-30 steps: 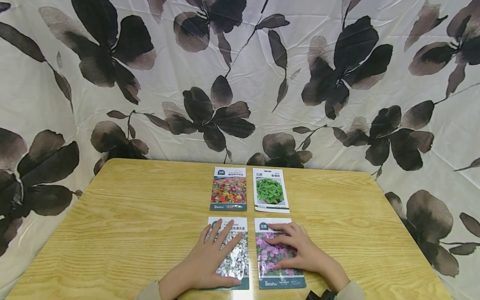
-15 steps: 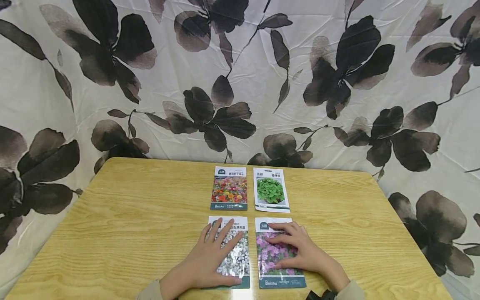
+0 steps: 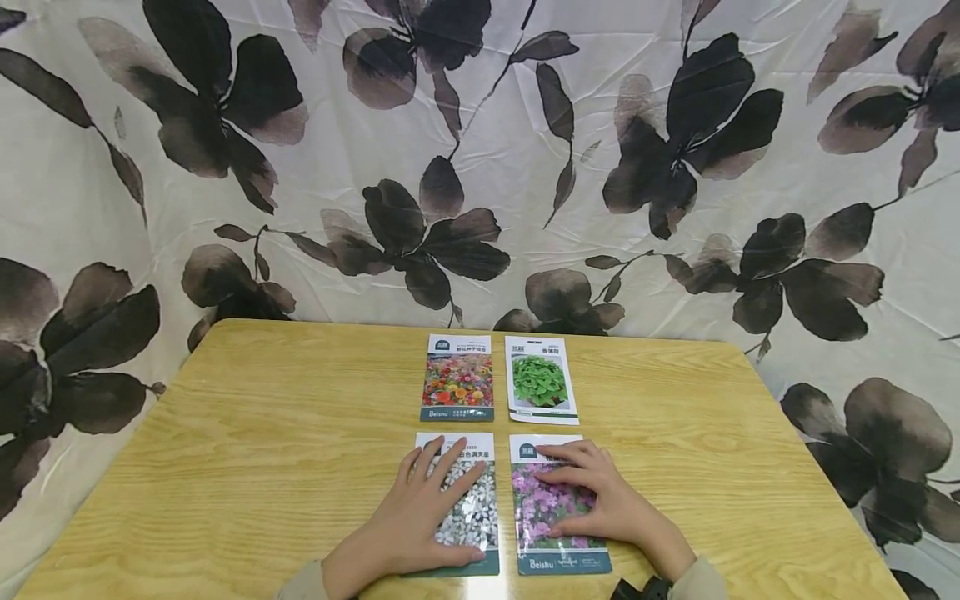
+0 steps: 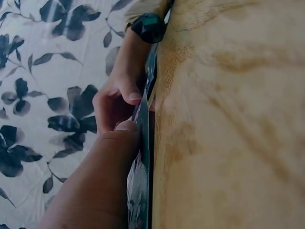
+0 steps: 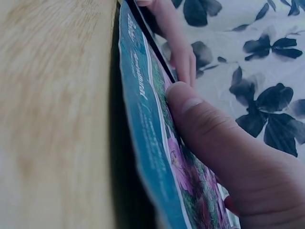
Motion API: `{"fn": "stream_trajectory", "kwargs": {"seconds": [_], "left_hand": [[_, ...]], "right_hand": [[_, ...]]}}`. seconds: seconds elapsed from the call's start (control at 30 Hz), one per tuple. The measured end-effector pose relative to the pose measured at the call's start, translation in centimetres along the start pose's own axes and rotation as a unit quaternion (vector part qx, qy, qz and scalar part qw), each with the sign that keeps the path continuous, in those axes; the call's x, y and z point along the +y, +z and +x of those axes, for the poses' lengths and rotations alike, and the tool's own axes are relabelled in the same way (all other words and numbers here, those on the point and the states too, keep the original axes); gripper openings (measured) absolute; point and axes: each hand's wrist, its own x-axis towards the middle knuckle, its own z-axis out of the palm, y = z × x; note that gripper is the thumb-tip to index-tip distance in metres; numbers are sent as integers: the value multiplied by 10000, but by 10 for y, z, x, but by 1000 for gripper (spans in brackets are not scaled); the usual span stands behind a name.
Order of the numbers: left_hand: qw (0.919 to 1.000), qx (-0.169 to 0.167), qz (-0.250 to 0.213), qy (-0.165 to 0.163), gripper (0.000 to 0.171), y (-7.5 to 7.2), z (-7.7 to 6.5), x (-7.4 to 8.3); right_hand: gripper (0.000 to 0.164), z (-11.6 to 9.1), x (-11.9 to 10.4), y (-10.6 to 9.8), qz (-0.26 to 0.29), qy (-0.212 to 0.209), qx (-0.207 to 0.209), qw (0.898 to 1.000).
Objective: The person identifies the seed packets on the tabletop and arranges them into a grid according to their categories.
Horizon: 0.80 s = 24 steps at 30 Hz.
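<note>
My left hand (image 3: 411,521) lies with spread fingers over a seed packet with white flowers (image 3: 472,521), thumb across its lower right part. To its right, my right hand (image 3: 611,500) rests on a seed packet with purple flowers (image 3: 534,517); its fingers come in from the right side, slightly bent. Both packets lie flat, side by side with a narrow gap. In the right wrist view the thumb (image 5: 209,129) presses on the purple-flower packet's printed face. The left wrist view shows the white-flower packet (image 4: 144,191) edge-on beneath the left thumb.
Behind these lie two more seed packets, one with mixed colourful flowers (image 3: 457,379) and one with green leaves (image 3: 540,379). All are on a yellow wood-grain table (image 3: 262,442). A white curtain with dark flowers (image 3: 300,192) hangs along the table's far edge.
</note>
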Motion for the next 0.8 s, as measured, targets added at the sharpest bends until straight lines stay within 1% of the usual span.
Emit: {"fn": "stream_trajectory", "kwargs": {"seconds": [0.17,0.33,0.47,0.63,0.8], "left_hand": [[10000,88,14,17,102,2,0,-1],[10000,60,73,26,104,4,0,-1],[10000,56,77,4,104,3,0,0],[9999,112,52,-46,105,2,3,0],[9999,22,-48,-105,104,0,3,1]], "right_hand": [[62,1,3,2,15,-63,72,10000],[63,0,3,2,-10,-102,121,9999],[64,1,3,1,-40,-78,90,9999],[63,3,4,-2,-24,6,93,10000],[63,2,3,-3,-11,13,19,10000]]}}
